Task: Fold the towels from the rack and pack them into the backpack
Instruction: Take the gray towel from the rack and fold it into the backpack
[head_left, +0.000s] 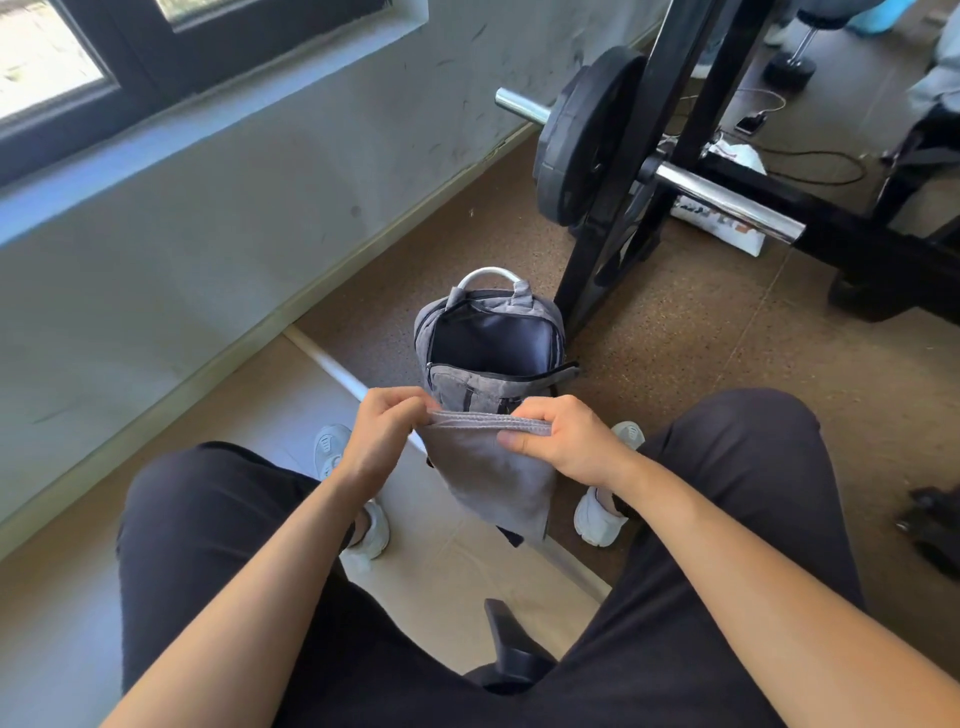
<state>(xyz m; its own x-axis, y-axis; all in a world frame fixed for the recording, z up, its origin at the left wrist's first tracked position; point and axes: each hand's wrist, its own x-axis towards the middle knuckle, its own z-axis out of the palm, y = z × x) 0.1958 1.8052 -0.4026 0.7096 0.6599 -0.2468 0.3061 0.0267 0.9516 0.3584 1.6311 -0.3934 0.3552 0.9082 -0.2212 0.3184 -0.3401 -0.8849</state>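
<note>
Fingers of left hand (382, 436) and right hand (561, 441) pinch closed on the top hem of the folded towel (491, 478), which hangs between the knees, just in front of the open backpack (493, 348). Risk: a loosened pinch lets the fold fall open, or the towel snags on the backpack's rim.

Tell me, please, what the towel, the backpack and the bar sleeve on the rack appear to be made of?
The towel looks like soft grey woven cloth, matte, with a stitched hem along the held edge. The backpack seems grey heathered fabric with a smoother, dark, slightly shiny lining inside, likely synthetic. The bar sleeve looks like polished metal, perhaps chromed: it shows bright mirror-like highlights.
</note>
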